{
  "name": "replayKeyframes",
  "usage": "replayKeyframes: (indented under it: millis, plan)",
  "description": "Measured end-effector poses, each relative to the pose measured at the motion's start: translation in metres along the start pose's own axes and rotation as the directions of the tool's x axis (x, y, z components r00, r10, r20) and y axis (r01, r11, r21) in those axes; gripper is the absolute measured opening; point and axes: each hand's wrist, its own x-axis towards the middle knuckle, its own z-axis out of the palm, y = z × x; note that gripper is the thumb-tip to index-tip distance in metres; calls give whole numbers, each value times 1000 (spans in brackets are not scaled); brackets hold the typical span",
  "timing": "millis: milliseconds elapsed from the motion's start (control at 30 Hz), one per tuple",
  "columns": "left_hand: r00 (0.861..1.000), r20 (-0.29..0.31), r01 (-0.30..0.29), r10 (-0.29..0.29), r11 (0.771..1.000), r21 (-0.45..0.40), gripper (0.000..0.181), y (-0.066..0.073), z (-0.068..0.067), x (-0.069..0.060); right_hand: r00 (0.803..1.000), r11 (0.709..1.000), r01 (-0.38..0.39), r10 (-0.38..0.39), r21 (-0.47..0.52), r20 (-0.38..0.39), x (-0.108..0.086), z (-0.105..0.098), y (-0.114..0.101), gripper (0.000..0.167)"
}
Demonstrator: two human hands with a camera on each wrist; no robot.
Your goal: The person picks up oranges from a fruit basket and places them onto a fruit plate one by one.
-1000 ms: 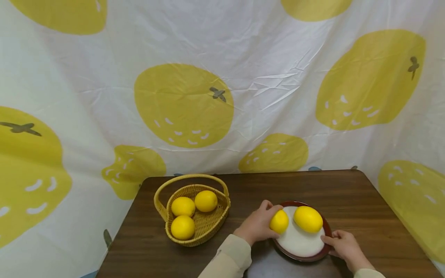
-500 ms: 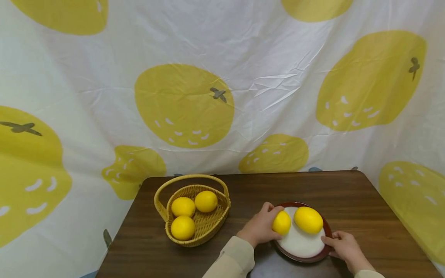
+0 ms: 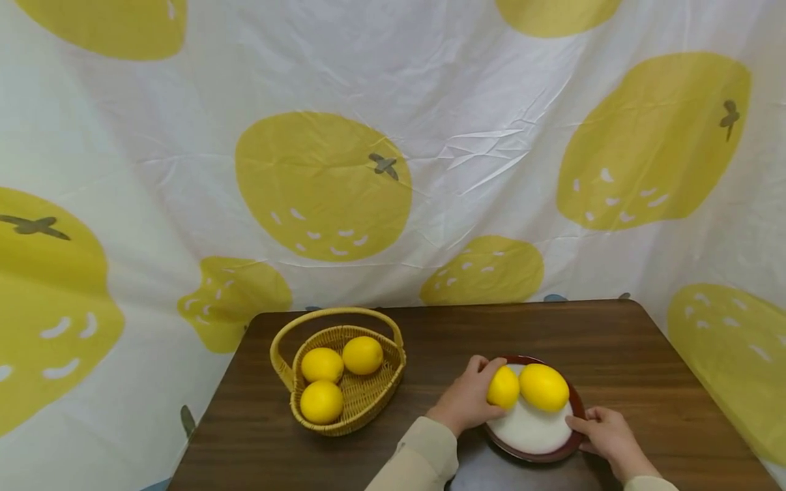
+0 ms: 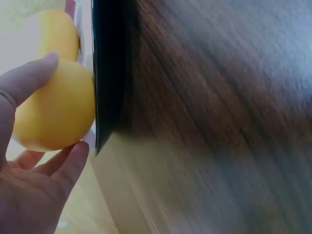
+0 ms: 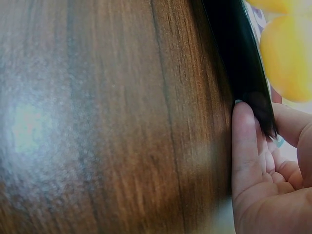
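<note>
My left hand [image 3: 469, 399] grips a yellow lemon [image 3: 503, 389] between thumb and fingers, over the left part of a plate [image 3: 534, 457] with a white inside and a dark red rim. In the left wrist view the thumb lies on one side of this lemon [image 4: 58, 109] and the fingers on the other. Close beside it, a second lemon [image 3: 544, 387] lies on the plate. My right hand [image 3: 610, 436] pinches the plate's right rim; the right wrist view has the thumb over the edge [image 5: 263, 97] and fingers beneath it.
A wicker basket [image 3: 368, 409] with a tall arched handle stands left on the dark wooden table [image 3: 430, 334]; 3 lemons [image 3: 322, 402] lie in it. Behind the table hangs a white cloth [image 3: 467, 177] printed with large lemons.
My left hand has shifted slightly right with its lemon, closing the gap to the other lemon on the plate. The right hand stays at the rim.
</note>
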Motion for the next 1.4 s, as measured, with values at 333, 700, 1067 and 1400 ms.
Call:
replayKeyframes:
  millis: [333, 700, 1067, 1400]
  plan:
    - [998, -62, -19, 20, 1000, 18, 87, 2, 5, 3, 1000, 1000, 12, -12, 6, -16, 0, 0, 1, 40]
    - [997, -77, -4, 1, 999, -33, 86, 2, 5, 3, 1000, 1000, 13, -13, 3, -22, -1, 1, 0, 40]
    - [998, -70, 3, -6, 999, -49, 93, 2, 2, -1, 1000, 1000, 13, -13, 6, -17, -1, 0, -1, 42]
    - [997, -82, 7, -6, 1000, 8, 93, -3, 0, -8, 1000, 1000, 15, -15, -11, 1, 0, -1, 2, 46]
